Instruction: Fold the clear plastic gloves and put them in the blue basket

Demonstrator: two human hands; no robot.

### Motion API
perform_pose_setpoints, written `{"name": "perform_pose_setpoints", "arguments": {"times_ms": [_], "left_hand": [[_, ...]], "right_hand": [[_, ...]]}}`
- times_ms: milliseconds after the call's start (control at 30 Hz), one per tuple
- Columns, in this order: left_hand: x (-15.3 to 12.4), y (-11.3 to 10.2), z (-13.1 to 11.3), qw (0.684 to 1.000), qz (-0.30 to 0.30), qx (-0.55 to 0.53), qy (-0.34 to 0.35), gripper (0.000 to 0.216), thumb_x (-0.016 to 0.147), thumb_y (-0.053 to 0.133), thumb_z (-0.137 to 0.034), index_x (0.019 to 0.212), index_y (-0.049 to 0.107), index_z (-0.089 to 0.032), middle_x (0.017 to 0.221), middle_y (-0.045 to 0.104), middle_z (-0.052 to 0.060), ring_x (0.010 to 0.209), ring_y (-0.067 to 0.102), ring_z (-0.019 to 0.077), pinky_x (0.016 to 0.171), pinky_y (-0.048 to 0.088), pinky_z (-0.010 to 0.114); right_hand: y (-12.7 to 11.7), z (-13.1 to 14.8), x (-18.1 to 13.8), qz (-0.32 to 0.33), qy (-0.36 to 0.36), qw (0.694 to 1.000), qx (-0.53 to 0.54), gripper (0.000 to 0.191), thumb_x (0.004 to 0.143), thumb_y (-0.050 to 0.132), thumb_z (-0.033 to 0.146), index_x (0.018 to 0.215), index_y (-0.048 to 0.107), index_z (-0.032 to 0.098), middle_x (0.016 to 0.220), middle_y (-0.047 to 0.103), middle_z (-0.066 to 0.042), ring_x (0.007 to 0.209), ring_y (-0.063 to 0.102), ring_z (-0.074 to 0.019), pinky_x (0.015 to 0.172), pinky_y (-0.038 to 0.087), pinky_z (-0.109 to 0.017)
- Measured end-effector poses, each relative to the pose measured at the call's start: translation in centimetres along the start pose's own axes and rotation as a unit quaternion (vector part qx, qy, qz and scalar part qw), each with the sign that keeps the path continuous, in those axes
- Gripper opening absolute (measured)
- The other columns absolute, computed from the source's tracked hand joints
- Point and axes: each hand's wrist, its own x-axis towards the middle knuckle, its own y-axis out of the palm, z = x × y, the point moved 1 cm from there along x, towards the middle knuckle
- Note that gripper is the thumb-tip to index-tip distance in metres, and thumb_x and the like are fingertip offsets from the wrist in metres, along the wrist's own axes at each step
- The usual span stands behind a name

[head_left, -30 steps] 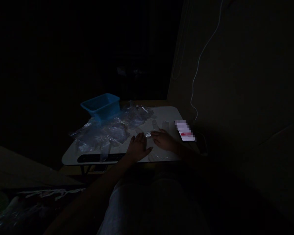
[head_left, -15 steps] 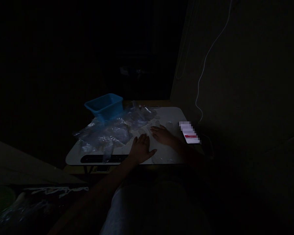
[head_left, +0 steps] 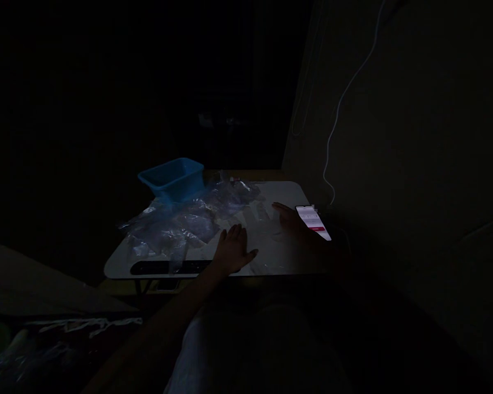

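Note:
My left hand [head_left: 231, 250] lies flat near the front edge of the white table [head_left: 285, 191], thumb and fingers apart. It holds nothing. My right hand [head_left: 288, 218] is over the table's right part, fingers stretched toward the left, with nothing visible in it. Close to its wrist is a phone [head_left: 314, 220] with a lit screen. Thin clear plastic [head_left: 263, 262], hard to make out in the dark, lies flat between my hands. To the left of my left hand spreads a heap of crumpled clear plastic bags [head_left: 189, 221].
Behind the heap stands a blue plastic basin [head_left: 178, 189] at the table's back left. A dark slot [head_left: 156, 267] runs along the front edge. A white cable [head_left: 339, 101] hangs on the right wall. The room around is very dark.
My right hand has moved to the right, away from my left hand and closer to the phone. My left hand stays flat on the table. The view has shifted slightly.

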Motion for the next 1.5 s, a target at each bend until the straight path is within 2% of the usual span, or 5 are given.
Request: {"name": "perform_pose_setpoints", "arguments": {"times_ms": [167, 333, 600, 1100, 1500], "left_hand": [[0.5, 0.2, 0.8, 0.999, 0.036, -0.014, -0.021, 0.065, 0.081, 0.038, -0.048, 0.131, 0.033, -0.007, 0.14, 0.028, 0.019, 0.131, 0.022, 0.0276, 0.103, 0.021, 0.047], [1.1, -0.3, 0.9, 0.999, 0.013, -0.017, -0.031, 0.063, 0.083, 0.035, -0.046, 0.135, 0.027, -0.01, 0.142, 0.024, 0.016, 0.132, 0.018, 0.0277, 0.103, 0.02, 0.049], [1.4, -0.1, -4.5, 0.977, 0.013, -0.047, 0.207, 0.052, 0.09, 0.019, -0.041, 0.136, 0.026, -0.018, 0.141, 0.029, 0.009, 0.131, 0.023, 0.0169, 0.107, 0.016, 0.04], [1.6, 0.4, -3.5, 0.999, 0.02, 0.0, 0.049, 0.059, 0.088, 0.023, -0.049, 0.134, 0.031, -0.013, 0.142, 0.025, 0.015, 0.131, 0.019, 0.0307, 0.101, 0.019, 0.055], [1.5, -0.8, -4.1, 0.984, 0.01, -0.029, 0.176, 0.05, 0.09, 0.017, -0.042, 0.134, 0.031, -0.021, 0.139, 0.034, 0.008, 0.131, 0.023, 0.0219, 0.104, 0.007, 0.055]], "right_hand": [[-1.0, -1.3, -6.0, 0.03, -0.029, 0.998, -0.048, 0.045, 0.078, 0.036, 0.012, 0.122, 0.048, 0.006, 0.128, 0.048, -0.015, 0.119, 0.043, -0.0219, 0.1, 0.037, -0.04], [-0.3, 1.8, -9.5, 0.064, -0.075, 0.99, -0.096, 0.04, 0.086, 0.035, 0.023, 0.122, 0.048, 0.012, 0.129, 0.048, -0.013, 0.122, 0.04, -0.0224, 0.101, 0.032, -0.046], [-0.1, 3.5, -9.6, 0.078, -0.063, 0.99, -0.099, 0.043, 0.088, 0.032, 0.028, 0.127, 0.042, 0.012, 0.134, 0.041, -0.014, 0.126, 0.034, -0.0218, 0.103, 0.024, -0.048], [-0.7, 3.8, -9.8, 0.091, -0.043, 0.992, -0.081, 0.044, 0.089, 0.033, 0.031, 0.129, 0.04, 0.014, 0.136, 0.039, -0.012, 0.126, 0.033, -0.0212, 0.103, 0.023, -0.048], [-0.4, 4.4, -8.5, 0.061, -0.031, 0.993, -0.097, 0.044, 0.089, 0.03, 0.029, 0.128, 0.042, 0.013, 0.136, 0.038, -0.012, 0.127, 0.031, -0.023, 0.104, 0.017, -0.053]]}}
